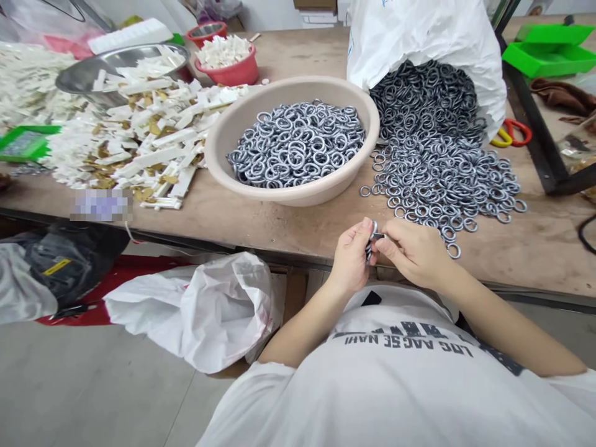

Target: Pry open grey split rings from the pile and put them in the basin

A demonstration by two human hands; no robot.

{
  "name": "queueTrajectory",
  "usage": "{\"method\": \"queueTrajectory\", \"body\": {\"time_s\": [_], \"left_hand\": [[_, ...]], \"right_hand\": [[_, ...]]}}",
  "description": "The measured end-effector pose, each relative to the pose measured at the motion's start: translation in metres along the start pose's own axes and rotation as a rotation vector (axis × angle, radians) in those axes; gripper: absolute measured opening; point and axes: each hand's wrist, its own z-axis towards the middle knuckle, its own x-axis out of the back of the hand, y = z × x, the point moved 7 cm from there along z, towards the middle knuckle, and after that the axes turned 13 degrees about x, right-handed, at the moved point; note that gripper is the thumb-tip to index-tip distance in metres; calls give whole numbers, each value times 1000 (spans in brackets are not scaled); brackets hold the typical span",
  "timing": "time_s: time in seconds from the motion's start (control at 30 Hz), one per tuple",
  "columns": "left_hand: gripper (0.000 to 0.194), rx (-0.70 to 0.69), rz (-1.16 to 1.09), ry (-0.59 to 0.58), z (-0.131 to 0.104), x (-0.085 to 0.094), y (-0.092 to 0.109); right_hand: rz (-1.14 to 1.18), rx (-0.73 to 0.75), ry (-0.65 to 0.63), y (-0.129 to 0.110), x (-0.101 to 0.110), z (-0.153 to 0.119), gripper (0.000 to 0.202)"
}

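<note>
My left hand (350, 256) is closed on a few grey rings (374, 228) at the front edge of the table. Against these rings, my right hand (418, 249) pinches a small, thin dark piece, perhaps a blade; most of it is hidden by the fingers. Just beyond my hands, a loose pile of grey rings (447, 180) spreads over the tabletop, spilling from a white sack (419, 31) that lies on its side. A beige basin (291, 194) to the left holds many more of the same rings (298, 146).
White strips with tan parts (139, 136) are heaped at the left around a steel bowl (86, 74). Behind stands a red bowl (235, 73) of white pieces. Yellow-and-red handles (516, 133), a dark metal frame (535, 130) and green trays (549, 59) are at right. A white bag (200, 304) hangs below the table.
</note>
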Motion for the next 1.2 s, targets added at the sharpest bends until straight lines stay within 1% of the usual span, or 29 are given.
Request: {"method": "queueTrajectory", "body": {"time_s": [0.17, 0.37, 0.43, 0.53, 0.57, 0.6, 0.63, 0.7, 0.73, 0.8, 0.83, 0.87, 0.9, 0.93, 0.97, 1.0, 1.03, 1.07, 1.13, 1.2], "left_hand": [[48, 1, -8, -25, -1, -2, 0], [48, 6, 8, -29, -4, 0, 0], [49, 19, 53, -70, -8, -3, -2], [49, 60, 134, -196, -17, -10, -7], [49, 63, 134, -207, -18, -10, -7], [49, 58, 115, -181, -17, -6, -6], [49, 45, 88, -128, -15, 0, -4], [50, 13, 47, -26, -11, 14, -1], [50, 3, 39, 2, -9, 19, 1], [48, -12, 38, 26, -6, 28, 4], [47, -28, 41, 31, -5, 32, 6], [46, -45, 42, 36, -6, 35, 9], [46, -60, 42, 43, -7, 39, 12], [45, -69, 40, 52, -8, 42, 14], [43, -70, 35, 62, -10, 45, 16], [41, -64, 28, 72, -11, 47, 18], [39, -52, 20, 81, -11, 50, 19], [39, -43, 10, 88, -12, 52, 20], [41, -26, -23, 95, -11, 56, 23], [37, -3, -82, 103, -10, 59, 24]], "right_hand": [[-36, 4, 29, 0, 0, -1, 37], [-31, 15, 22, -3, -2, -1, 37], [-34, -68, 28, 11, -2, -1, 40], [-18, -315, 14, 46, -5, -4, 48], [17, -358, 7, 53, -6, -5, 50], [67, -357, 19, 55, -7, -3, 50], [123, -324, 36, 52, -8, 0, 48], [232, -212, 75, 38, -8, 10, 39], [285, -165, 78, 31, -10, 16, 34], [385, -132, 35, 26, -17, 30, 30], [399, -144, -9, 29, -23, 37, 31], [382, -168, -65, 36, -30, 46, 34], [281, -193, -108, 46, -34, 54, 39], [85, -212, -180, 57, -39, 62, 38], [-130, -238, -229, 69, -42, 70, 32], [-282, -257, -285, 80, -46, 77, 32], [-375, -263, -336, 88, -51, 82, 32], [-431, -260, -368, 94, -55, 86, 32], [-458, -241, -400, 98, -58, 88, 29], [-442, -233, -356, 95, -52, 83, 24]]}}
